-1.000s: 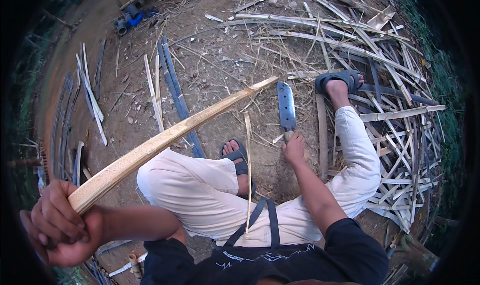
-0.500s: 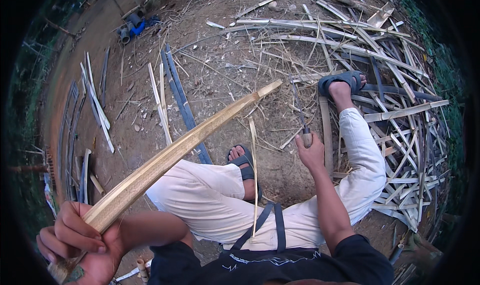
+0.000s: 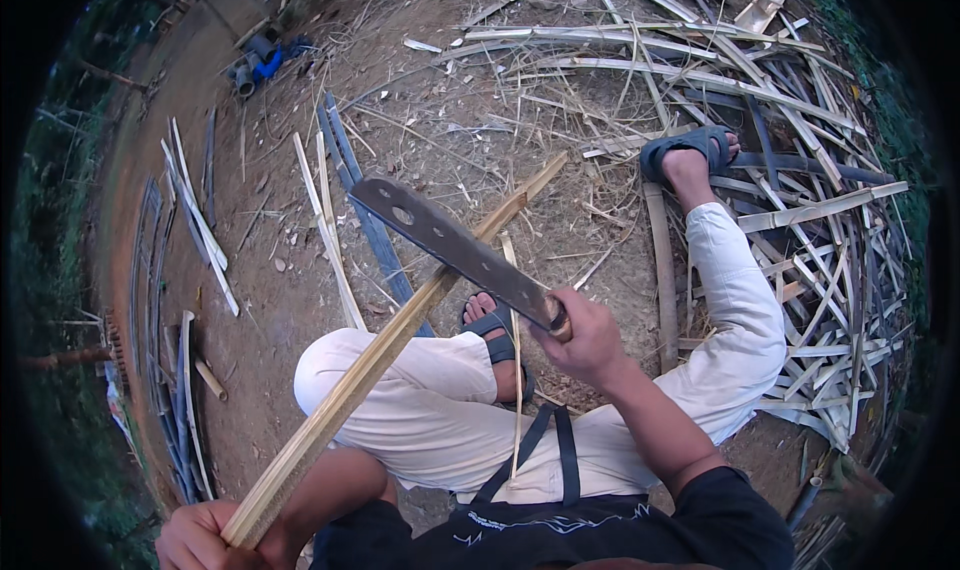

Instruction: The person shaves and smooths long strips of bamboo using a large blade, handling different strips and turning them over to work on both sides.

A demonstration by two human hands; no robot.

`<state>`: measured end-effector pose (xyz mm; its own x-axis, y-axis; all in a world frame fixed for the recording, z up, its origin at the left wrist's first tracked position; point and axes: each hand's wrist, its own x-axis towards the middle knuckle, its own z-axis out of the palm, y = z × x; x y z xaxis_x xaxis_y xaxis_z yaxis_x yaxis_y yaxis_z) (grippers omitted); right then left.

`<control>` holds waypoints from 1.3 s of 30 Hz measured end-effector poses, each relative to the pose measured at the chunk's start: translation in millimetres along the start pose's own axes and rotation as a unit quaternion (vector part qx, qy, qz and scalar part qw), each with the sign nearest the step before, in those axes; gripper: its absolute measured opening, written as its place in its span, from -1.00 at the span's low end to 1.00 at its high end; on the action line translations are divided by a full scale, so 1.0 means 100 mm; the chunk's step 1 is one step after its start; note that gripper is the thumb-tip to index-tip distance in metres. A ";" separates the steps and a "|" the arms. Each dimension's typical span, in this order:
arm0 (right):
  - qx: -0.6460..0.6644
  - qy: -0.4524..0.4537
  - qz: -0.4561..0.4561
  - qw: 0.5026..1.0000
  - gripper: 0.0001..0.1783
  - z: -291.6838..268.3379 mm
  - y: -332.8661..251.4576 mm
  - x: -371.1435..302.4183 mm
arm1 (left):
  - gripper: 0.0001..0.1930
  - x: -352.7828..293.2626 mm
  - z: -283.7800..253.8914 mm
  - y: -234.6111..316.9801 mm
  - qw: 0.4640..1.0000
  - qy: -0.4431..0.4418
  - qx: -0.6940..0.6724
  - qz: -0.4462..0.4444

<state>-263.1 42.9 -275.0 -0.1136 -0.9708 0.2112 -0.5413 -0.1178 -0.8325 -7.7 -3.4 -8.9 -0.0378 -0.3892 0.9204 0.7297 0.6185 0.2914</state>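
My left hand (image 3: 207, 538) is closed round the near end of a long split bamboo piece (image 3: 370, 360), which slants up and right across my bent left leg. Its far tip is narrower and points over the ground. In my right hand (image 3: 588, 342) is the handle of a machete (image 3: 445, 238). The dark, broad blade has several holes along it and lies across the bamboo, its tip pointing up and left. From this view I cannot tell how deeply the edge touches the bamboo.
A tangled heap of split bamboo strips (image 3: 800, 260) fills the right side, by my sandalled right foot (image 3: 690, 160). Dark bamboo lengths (image 3: 365, 210) lie at centre left, more strips (image 3: 200, 210) farther left. Dark tubes with something blue (image 3: 258, 68) lie at the far left.
The machete has swung up and left from beside my right leg and now crosses the bamboo. My left hand has moved right and lower with the bamboo.
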 end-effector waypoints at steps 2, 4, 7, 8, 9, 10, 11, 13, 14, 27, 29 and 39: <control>-0.022 0.032 0.019 0.999 -0.72 0.05 0.35 0.01 | -0.68 0.00 -0.04 0.02 0.999 0.005 0.040 0.034; -0.012 0.041 0.047 0.998 -0.73 0.14 0.57 0.02 | -0.70 0.06 -0.04 -0.05 0.999 -0.008 0.039 0.033; -0.098 0.000 0.087 0.991 -0.69 0.08 0.67 0.11 | -0.48 0.08 0.05 -0.25 0.999 -0.013 0.040 0.002; -0.088 -0.005 0.091 0.992 -0.71 0.10 0.63 0.10 | -0.60 0.08 0.03 -0.22 0.999 -0.011 0.041 0.009; -0.084 -0.002 0.097 0.992 -0.72 0.04 0.58 0.08 | -0.69 0.06 0.01 -0.19 0.999 -0.008 0.033 0.019; -0.075 -0.006 0.100 0.992 -0.73 0.02 0.48 0.09 | -0.71 0.05 -0.01 -0.13 0.999 -0.004 0.034 0.029; -0.050 -0.002 0.076 0.996 -0.76 0.00 0.34 0.08 | -0.71 0.04 -0.01 -0.07 0.999 -0.009 0.031 0.033; -0.003 0.001 0.039 0.999 -0.81 -0.08 0.09 0.02 | -0.72 0.02 -0.01 -0.02 0.999 -0.009 0.021 0.033; -0.017 0.003 0.040 0.999 -0.80 -0.08 0.16 0.01 | -0.72 -0.01 -0.01 -0.04 0.999 -0.007 0.026 0.044; -0.141 -0.036 0.167 0.975 -0.72 -0.03 1.15 -0.01 | -0.49 0.03 0.17 -0.30 0.997 -0.006 0.073 0.010; -0.186 -0.053 0.215 0.957 -0.74 -0.15 1.42 0.20 | -0.50 0.03 0.16 -0.31 0.996 0.017 0.083 0.006; -0.162 -0.063 0.269 0.947 -0.73 -0.22 1.93 0.55 | -0.68 0.08 -0.02 -0.12 0.998 0.030 0.061 0.004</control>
<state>-391.8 -28.9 -412.8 -0.3557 -0.8921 -0.2785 -0.6638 0.4509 -0.5967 -15.7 -15.2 -5.7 0.0112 -0.4215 0.9068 0.6406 0.6993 0.3171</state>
